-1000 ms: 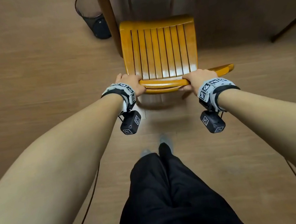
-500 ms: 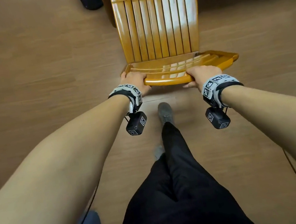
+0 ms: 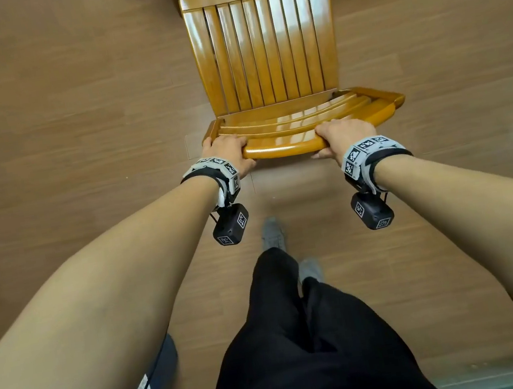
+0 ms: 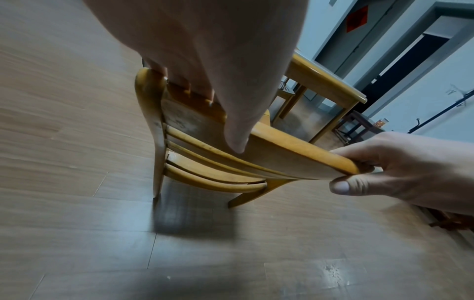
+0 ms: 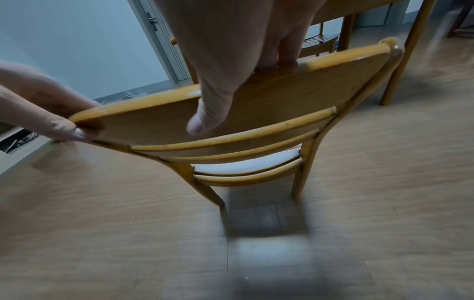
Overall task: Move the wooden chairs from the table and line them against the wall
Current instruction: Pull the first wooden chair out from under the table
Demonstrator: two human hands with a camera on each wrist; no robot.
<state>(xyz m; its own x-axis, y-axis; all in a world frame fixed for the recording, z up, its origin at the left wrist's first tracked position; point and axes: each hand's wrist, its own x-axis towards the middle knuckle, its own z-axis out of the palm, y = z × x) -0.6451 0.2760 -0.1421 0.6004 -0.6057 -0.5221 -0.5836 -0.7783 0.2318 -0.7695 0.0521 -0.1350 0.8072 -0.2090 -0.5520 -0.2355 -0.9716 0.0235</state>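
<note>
Right now I have both hands on the top rail of the wooden chair [image 3: 265,59]: my left hand [image 3: 226,155] grips its left end, fingers over the front and thumb behind, and my right hand [image 3: 344,136] grips further along, short of the right end. From the wrist views, the chair stands on the wood floor [image 3: 52,108], just clear of the bench [image 4: 330,85], whose legs rise beyond it. Another chair [image 5: 318,43] sits under the bench on the far side.
</note>
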